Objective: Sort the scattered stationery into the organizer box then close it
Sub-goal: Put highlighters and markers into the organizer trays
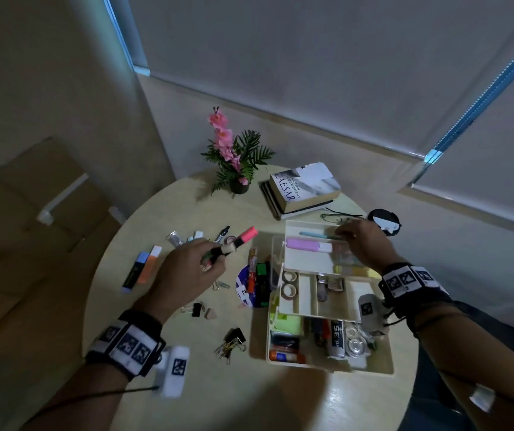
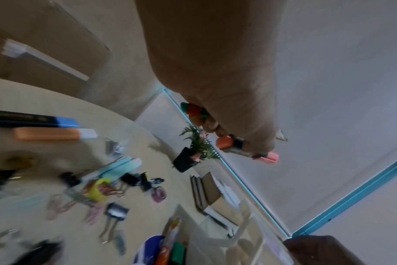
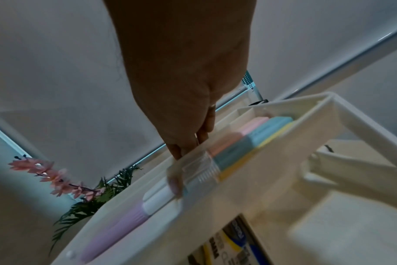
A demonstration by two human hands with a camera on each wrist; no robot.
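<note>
My left hand [image 1: 215, 259] is raised over the table middle and grips a bundle of markers [image 2: 224, 142], a pink-capped highlighter [image 1: 247, 234] sticking out toward the box. The cream organizer box [image 1: 386, 367] stands open at the right with its tiers fanned out. My right hand [image 1: 344, 235] reaches into the top tray [image 3: 317, 122] and pinches a clear pack of pastel highlighters [image 3: 238, 143]. A purple highlighter [image 1: 307, 245] and a teal pen [image 1: 316, 234] lie in that tray. Blue and orange highlighters [image 1: 143, 269], binder clips [image 1: 234, 339] and paper clips lie loose on the table.
Several markers [image 1: 257, 278] lie on a blue disc against the box's left side. A stack of books [image 1: 302, 189], a flower pot [image 1: 238, 186], glasses [image 1: 339, 217] and a black round object [image 1: 385, 222] sit at the back of the round table [image 1: 206, 396].
</note>
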